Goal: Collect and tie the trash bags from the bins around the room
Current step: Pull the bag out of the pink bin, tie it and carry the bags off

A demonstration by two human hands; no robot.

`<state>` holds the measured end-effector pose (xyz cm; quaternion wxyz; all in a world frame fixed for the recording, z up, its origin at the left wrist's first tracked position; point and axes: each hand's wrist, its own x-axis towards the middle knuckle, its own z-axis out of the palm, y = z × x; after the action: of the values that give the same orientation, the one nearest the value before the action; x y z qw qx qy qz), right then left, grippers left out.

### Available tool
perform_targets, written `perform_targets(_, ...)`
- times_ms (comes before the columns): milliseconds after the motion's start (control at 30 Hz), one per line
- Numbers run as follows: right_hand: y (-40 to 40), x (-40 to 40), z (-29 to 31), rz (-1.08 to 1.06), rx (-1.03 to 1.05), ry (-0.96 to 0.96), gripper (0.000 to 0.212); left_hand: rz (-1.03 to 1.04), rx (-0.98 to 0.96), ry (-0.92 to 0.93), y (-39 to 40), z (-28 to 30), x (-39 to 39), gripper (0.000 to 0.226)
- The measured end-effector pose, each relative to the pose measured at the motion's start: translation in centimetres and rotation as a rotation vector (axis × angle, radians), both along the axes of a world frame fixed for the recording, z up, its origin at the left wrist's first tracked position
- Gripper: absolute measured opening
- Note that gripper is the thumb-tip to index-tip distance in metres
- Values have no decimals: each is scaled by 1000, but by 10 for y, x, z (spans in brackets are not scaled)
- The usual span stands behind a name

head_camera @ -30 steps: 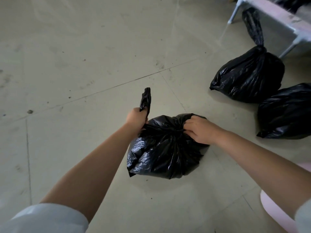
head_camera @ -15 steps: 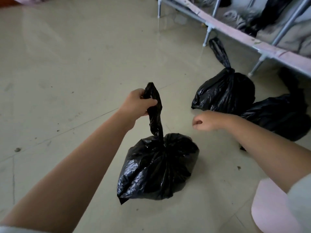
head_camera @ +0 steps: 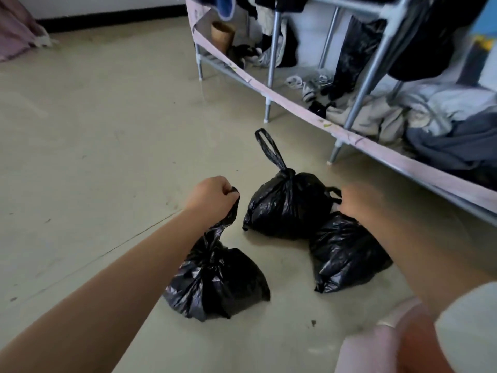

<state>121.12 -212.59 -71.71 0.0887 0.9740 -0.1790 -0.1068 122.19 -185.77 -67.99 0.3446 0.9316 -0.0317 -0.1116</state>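
Three tied black trash bags sit low over the pale floor. My left hand [head_camera: 212,196] grips the twisted neck of the nearest bag [head_camera: 217,278], which hangs stretched below my fist. A second bag [head_camera: 285,203] stands on the floor behind it with its loop handle upright. My right hand [head_camera: 355,200] is blurred and closes on the black handle of the third bag [head_camera: 347,254], which rests on the floor under my right forearm.
A metal-framed wardrobe rack [head_camera: 271,74] with a pink fabric edge stands at the right, full of clothes and shoes. Pinkish cloth [head_camera: 16,30] lies at the far left. My pink-clad knee [head_camera: 376,351] is at the bottom right. Open floor [head_camera: 94,130] spreads left.
My left hand has raised the tied bag by its neck and carried it toward the other two bags. My right hand left that bag and took the handle of the bag at the right.
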Motion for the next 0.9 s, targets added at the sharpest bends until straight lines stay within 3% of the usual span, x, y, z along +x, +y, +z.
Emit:
perform_targets(100,-21,5,-1,-3,221,30,32,-34,193,39,-20,12,5,35)
perform_targets(267,-31,18,29,-161,486,-114,27,24,223,186,-39,37,22,40)
perform_targets(367,-26,28,43,-219,676,-270,34,62,247,149,-44,50,34,40)
perform_targets(533,-3,67,37,-515,1195,-386,21,84,263,62,-42,42,57,39)
perform_targets(700,12,115,21,-489,1248,-400,23,39,152,4,-47,12,91,25)
perform_targets(833,23,141,12,-226,961,-261,8,10,66,0,-51,-15,119,18)
perform_targets(900,34,159,7,-152,846,-166,32,-6,68,0,-48,-29,132,19)
